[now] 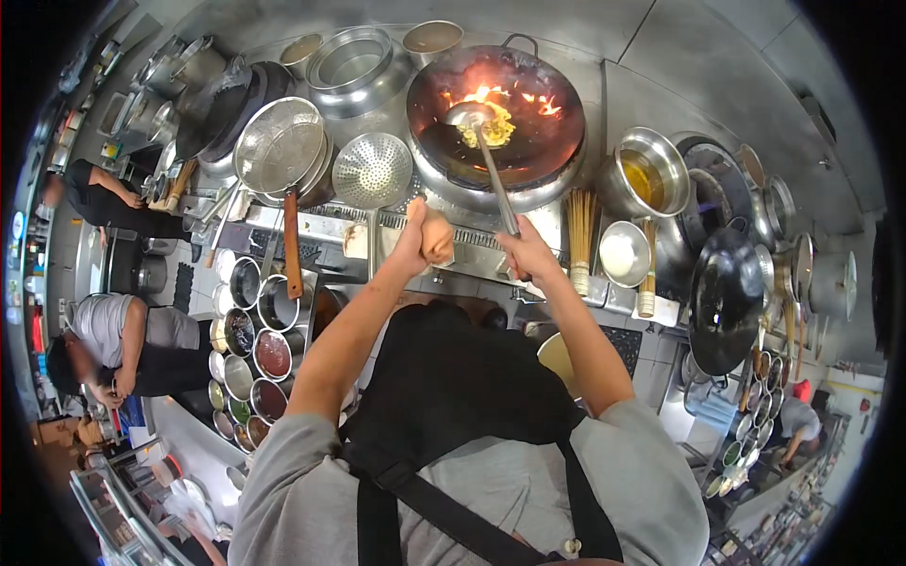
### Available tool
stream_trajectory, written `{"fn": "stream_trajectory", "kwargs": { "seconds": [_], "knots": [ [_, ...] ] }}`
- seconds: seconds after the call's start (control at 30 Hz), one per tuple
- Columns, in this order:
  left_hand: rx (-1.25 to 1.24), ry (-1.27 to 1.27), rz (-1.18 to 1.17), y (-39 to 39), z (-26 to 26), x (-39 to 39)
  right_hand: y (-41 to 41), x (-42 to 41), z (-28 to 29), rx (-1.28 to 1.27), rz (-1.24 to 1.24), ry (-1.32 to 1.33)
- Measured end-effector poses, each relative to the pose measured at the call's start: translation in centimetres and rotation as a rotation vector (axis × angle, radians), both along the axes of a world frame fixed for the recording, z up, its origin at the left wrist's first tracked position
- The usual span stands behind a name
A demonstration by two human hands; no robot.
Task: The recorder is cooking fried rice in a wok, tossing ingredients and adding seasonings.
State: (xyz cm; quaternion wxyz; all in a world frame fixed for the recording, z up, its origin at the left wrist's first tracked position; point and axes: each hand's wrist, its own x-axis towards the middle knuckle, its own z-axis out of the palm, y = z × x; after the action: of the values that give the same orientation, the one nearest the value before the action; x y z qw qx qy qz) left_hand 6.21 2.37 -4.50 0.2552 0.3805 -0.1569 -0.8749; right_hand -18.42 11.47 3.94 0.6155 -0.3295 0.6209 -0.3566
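Observation:
My right hand (531, 252) grips the handle of a metal wok ladle (493, 170). The ladle's bowl rests at yellow food, seemingly scrambled egg (499, 131), in a dark steel wok (439, 152). Flames (488, 93) rise inside the far half of the wok, which sits on a round steel burner ring (463, 197). My left hand (409, 244) is closed on a bunched tan cloth (437, 237), just in front of the stove's near edge. Beside that hand lies a perforated strainer (372, 170), its handle pointing towards me.
Left stand a mesh skimmer (278, 145) with a wooden handle and several sauce pots (272, 354). On the right are a bamboo wok brush (580, 233), a pot of yellow oil (643, 177), a bowl of white contents (625, 253) and another wok (725, 304). Co-workers (134, 339) stand at left.

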Motion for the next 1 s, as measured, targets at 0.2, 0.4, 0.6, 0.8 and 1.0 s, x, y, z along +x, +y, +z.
{"fn": "stream_trajectory", "kwargs": {
  "seconds": [0.2,0.4,0.6,0.8,1.0],
  "knots": [
    [-0.047,-0.013,0.133,-4.4,1.5,-5.0,7.9,-2.4,5.3,-0.115,0.05,0.058],
    [0.102,-0.08,0.193,-10.1,-2.4,-9.8,8.6,-3.6,7.8,-0.254,0.366,0.734],
    [0.229,-0.109,0.127,-6.4,2.0,-11.3,8.7,-5.7,10.9,-0.191,0.334,0.911],
    [0.232,-0.051,0.159,-4.6,0.5,-7.8,7.2,-6.2,9.7,-0.187,0.395,0.952],
    [0.272,-0.173,0.217,-1.9,9.4,-8.7,7.7,-7.1,11.6,-0.152,0.395,1.023]
  ]
}}
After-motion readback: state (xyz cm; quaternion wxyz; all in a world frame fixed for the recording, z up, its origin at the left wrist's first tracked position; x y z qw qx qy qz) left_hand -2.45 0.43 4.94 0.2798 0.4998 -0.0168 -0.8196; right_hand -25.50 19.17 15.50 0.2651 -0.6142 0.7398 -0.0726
